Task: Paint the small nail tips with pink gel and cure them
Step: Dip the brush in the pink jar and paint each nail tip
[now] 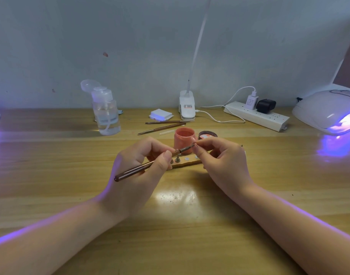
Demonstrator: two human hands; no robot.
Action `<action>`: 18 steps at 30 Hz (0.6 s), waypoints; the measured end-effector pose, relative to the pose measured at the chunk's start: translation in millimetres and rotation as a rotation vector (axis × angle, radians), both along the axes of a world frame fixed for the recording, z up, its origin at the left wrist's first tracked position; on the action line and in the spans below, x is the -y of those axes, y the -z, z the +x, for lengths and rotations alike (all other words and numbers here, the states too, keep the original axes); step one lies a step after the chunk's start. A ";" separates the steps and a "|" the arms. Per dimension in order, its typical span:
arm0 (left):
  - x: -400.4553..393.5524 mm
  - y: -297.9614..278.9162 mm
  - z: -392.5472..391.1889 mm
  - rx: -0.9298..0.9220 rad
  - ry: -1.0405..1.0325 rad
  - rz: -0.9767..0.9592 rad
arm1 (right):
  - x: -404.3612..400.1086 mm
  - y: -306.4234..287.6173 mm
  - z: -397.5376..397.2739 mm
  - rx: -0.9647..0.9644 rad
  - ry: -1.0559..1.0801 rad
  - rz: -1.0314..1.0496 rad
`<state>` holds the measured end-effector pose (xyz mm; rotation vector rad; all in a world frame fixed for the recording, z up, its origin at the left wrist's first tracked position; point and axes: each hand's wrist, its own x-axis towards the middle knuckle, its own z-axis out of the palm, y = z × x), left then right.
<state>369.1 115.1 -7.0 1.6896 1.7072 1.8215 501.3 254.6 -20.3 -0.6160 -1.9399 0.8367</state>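
Observation:
My left hand point(144, 165) grips a brown gel brush point(146, 166), its bristle end pointing up and right. The brush tip meets a small nail tip point(195, 144) pinched between the thumb and fingers of my right hand point(219, 159). Just behind the hands stands the open pink gel jar point(184, 138), with its dark lid point(208, 134) lying beside it on the right. Under the hands a wooden holder strip point(187, 163) carries two small metal stands and white round pads. The lit UV curing lamp point(327, 110) sits at the far right.
A clear pump bottle point(106, 114) stands back left. Two spare brushes point(164, 125) lie behind the jar, near a stack of white pads point(161, 114). A clip lamp base point(187, 108), a power strip point(257, 116) with plugs, and cables occupy the back.

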 end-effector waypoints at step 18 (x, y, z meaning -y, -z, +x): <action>-1.0 -2.2 1.7 0.039 -0.048 0.031 | -1.3 2.0 -0.5 -0.009 -0.008 -0.011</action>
